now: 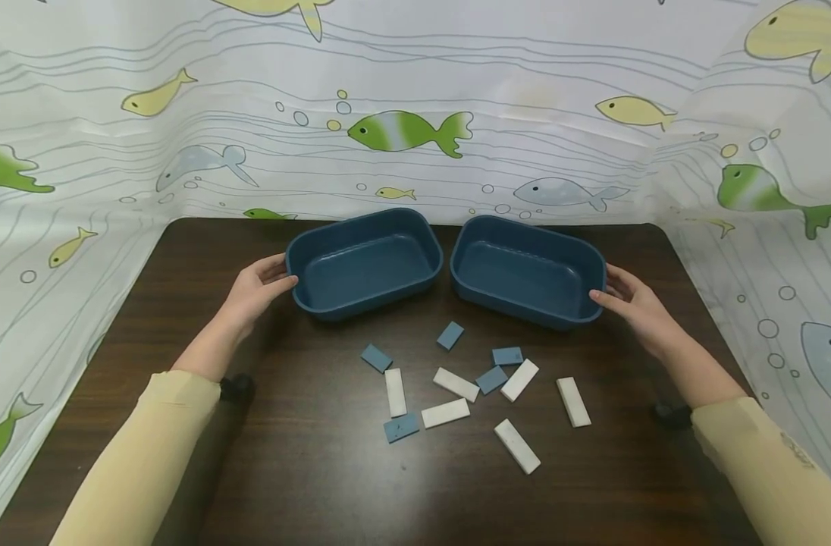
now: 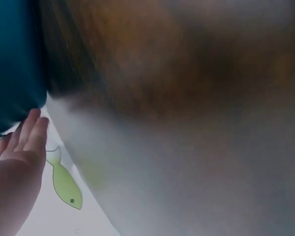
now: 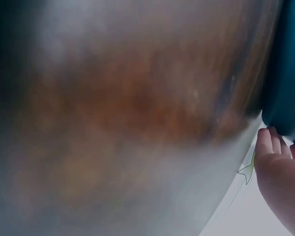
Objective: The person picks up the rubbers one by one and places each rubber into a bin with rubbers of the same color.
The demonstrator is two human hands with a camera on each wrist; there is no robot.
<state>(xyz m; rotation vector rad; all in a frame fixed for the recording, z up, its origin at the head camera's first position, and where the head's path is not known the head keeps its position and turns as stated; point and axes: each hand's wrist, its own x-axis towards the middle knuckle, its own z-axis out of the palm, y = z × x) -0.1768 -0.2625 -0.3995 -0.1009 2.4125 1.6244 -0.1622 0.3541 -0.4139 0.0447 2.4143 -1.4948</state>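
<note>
Two dark blue plastic bins with rounded corners are side by side at the back of the table in the head view. At the left end of the left bin [image 1: 368, 294], my left hand [image 1: 257, 288] grips the rim, thumb on top and fingers against the outer wall. My right hand [image 1: 637, 307] holds the right end of the right bin [image 1: 518, 302] in the same way. Both bins show bare floors. In each wrist view, fingers touch the blue outer wall of a bin; the inside is hidden there.
On the dark wooden table [image 1: 306, 470], several white rectangular blocks [image 1: 517, 447] and several smaller blue-grey pieces [image 1: 401, 428] lie scattered in front of the bins. A white fish-patterned curtain [image 1: 415, 68] surrounds the table at the back and sides.
</note>
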